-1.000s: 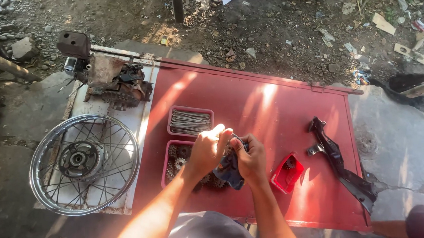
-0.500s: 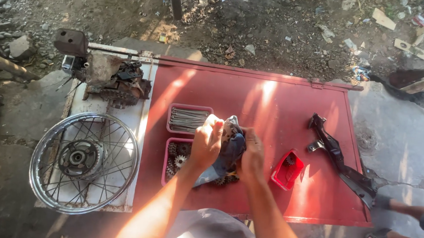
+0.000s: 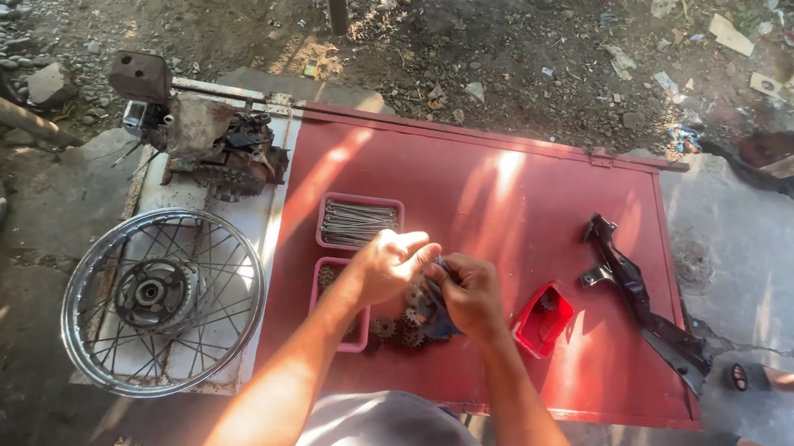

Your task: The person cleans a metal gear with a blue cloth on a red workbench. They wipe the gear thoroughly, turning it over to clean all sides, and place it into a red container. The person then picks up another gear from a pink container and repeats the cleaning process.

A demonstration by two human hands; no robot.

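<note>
Left hand (image 3: 392,267) and right hand (image 3: 468,293) pinch a dark blue rag (image 3: 437,317) together over toothed metal gears (image 3: 399,330) on the flat red metal desk (image 3: 509,212).

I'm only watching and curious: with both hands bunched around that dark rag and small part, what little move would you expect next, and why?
Probably a short twist of the rag around the small part, though the part itself is mostly hidden. The left hand and right hand meet over it, just above the gears lying beside the pink tray. The red tub sits just to the right, a likely place for it afterwards.
</note>
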